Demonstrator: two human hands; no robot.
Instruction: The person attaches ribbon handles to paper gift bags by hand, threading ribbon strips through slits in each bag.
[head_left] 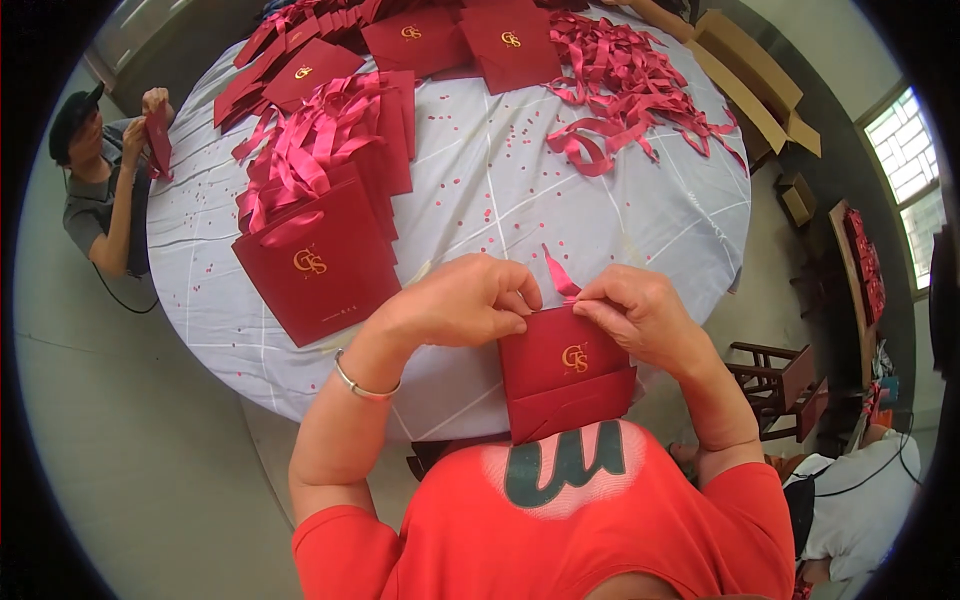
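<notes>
At the near edge of the desk (640, 215), the left hand (455, 300) and right hand (640, 315) pinched a pink ribbon (560, 275) at the top of a red paper bag (565, 370), ribboned bags (320, 200) stacked left of it, loose ribbons (625, 90) waiting beyond.

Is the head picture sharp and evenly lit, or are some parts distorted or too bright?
Head view: the red bag between the left hand and right hand is sharp under soft, even light; the round table edge bends toward the dark fisheye rim; the window at right is overexposed.
</notes>
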